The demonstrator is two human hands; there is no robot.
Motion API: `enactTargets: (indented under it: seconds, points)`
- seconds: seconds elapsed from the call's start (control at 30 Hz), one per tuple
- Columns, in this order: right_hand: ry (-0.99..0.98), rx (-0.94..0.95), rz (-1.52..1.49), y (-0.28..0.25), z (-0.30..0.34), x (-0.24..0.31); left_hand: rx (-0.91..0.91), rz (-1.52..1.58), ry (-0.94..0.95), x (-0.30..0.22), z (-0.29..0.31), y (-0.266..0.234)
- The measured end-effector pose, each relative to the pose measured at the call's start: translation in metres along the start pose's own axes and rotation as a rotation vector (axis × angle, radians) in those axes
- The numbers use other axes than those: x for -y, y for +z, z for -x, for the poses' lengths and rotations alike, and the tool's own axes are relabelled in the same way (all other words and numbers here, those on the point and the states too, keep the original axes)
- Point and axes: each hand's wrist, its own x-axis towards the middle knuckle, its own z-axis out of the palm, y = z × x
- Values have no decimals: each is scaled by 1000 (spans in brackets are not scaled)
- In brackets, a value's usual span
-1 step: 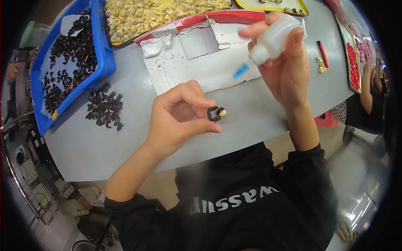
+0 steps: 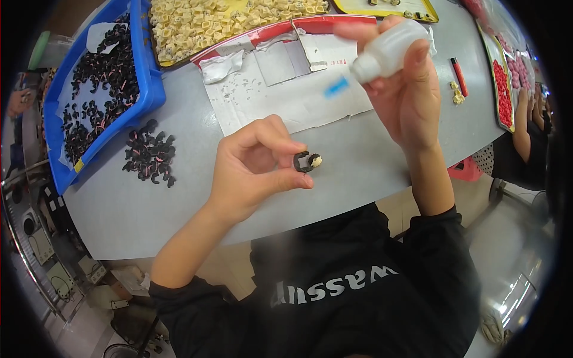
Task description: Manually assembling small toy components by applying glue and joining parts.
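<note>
My left hand point(image 2: 253, 161) pinches a small black curved piece point(image 2: 302, 163) between thumb and forefinger. At the right end of that piece sits a cream-coloured bit point(image 2: 316, 161). Up and to the right, my right hand point(image 2: 409, 89) is wrapped round a translucent white squeeze bottle point(image 2: 391, 51), tilted with its neck down to the left. A blue tip point(image 2: 336, 88), smeared by motion, lies off the bottle's neck. The bottle is apart from the curved piece. Under the bottle lies a flattened white cardboard sheet point(image 2: 286, 107).
On the left, a blue tray point(image 2: 152, 89) holds many black curved pieces, with a loose pile point(image 2: 149, 152) beside it. Cream pieces point(image 2: 233, 24) fill a tray at the back. A red pen point(image 2: 459, 76) lies right. Another person's arm point(image 2: 523, 125) shows at far right.
The blue tip at the bottle has shifted a little left and up. My left hand, still pinching the curved piece, has moved very slightly left.
</note>
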Motion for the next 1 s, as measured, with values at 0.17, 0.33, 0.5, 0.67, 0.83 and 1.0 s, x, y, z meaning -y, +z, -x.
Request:
enactTargets:
  seconds: [0.17,0.33,0.5,0.67,0.83,1.0]
  points:
    - [-67,-72,398,3,0,6,11,25,-12,-1,-1,-4]
    - [-262,221,1089,9,10,-2,30,90,-9,-2,1,-3]
    - [-216,305,1396,3,22,-16,48,-56,-51,-3,0,2]
    - [-264,293,1422,2,29,-15,72,63,-10,1,1,-4]
    - [-315,22,1539,-25,45,22,42,53,-26,0,5,-7]
    - [-80,-404,2023,-100,67,77,31,47,-42,-1,2,-3]
